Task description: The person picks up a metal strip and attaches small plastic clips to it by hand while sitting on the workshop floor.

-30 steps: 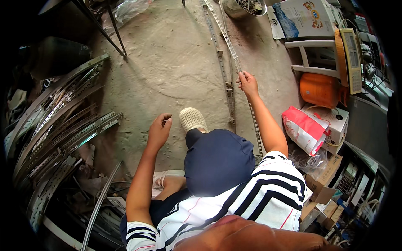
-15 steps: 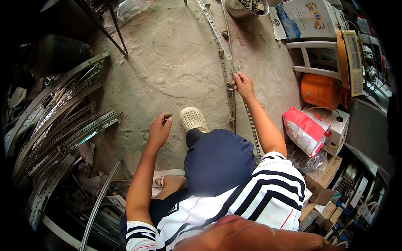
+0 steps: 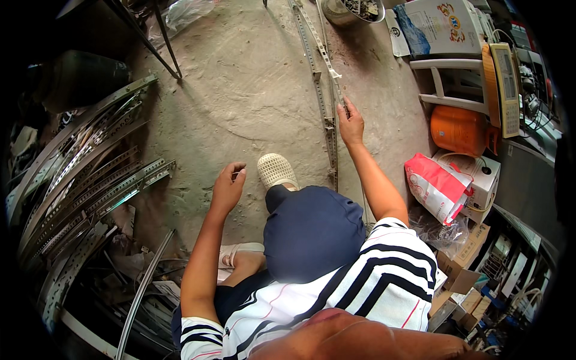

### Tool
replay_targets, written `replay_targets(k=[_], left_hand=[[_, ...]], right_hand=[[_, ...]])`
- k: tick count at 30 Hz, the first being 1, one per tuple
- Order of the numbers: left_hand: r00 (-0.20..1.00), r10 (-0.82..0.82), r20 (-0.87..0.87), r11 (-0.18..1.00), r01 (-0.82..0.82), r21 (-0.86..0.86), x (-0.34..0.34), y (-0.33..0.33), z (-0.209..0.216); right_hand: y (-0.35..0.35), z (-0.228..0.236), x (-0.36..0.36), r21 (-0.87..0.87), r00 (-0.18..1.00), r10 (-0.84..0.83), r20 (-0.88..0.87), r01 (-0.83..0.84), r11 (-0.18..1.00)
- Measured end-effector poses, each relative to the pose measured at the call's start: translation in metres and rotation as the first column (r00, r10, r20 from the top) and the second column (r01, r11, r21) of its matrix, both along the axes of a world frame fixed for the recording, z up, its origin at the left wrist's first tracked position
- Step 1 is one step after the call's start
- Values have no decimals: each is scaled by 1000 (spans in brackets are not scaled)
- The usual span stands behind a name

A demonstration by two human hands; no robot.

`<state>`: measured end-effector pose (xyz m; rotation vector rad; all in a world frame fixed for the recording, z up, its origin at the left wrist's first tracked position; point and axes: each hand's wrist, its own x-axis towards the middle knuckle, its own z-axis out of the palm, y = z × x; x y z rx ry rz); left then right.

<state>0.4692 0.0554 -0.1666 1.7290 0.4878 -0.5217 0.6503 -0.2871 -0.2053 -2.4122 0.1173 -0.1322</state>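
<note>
A long perforated metal strip (image 3: 318,45) slants over the floor, and my right hand (image 3: 351,124) is closed around its near end. Another slotted metal rail (image 3: 329,138) lies on the floor just left of that hand, running from the far side toward my knee. My left hand (image 3: 228,187) hovers left of my light clog (image 3: 278,170), fingers loosely bent, thumb apart from them, with nothing visible between them. What lies inside the right palm is partly hidden by the fingers.
Curved slotted metal strips (image 3: 90,162) are piled at the left. A metal bucket (image 3: 354,13) with small pieces stands at the far right. Along the right are an orange container (image 3: 459,131), a red and white bag (image 3: 437,189) and cardboard boxes (image 3: 468,252).
My right hand has shifted slightly outward and to the right with the strip. The length of strip behind that hand no longer shows. My left hand stays put.
</note>
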Motion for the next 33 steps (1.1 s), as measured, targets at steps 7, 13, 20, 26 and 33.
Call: replay_targets(k=[7,13,20,26,33], left_hand=[[1000,2,-18,1000,-1,14,-2,3,-1],[1000,3,-8,1000,-2,10,-2,1,-2],[999,13,33,1000,-13,16,-1,-4,-7],[996,16,86,991,-27,129,-5,3,-4],[983,122,134,969,-148,197,-19,11,-1]], right_hand=[[12,12,-4,-85,989,-49,-137,37,996],[6,2,-5,-94,994,-55,-98,46,995],[7,-11,8,-89,994,-92,-63,86,992],[8,-30,13,-137,999,-13,-40,8,991],[7,-52,8,-208,997,-1,75,17,978]])
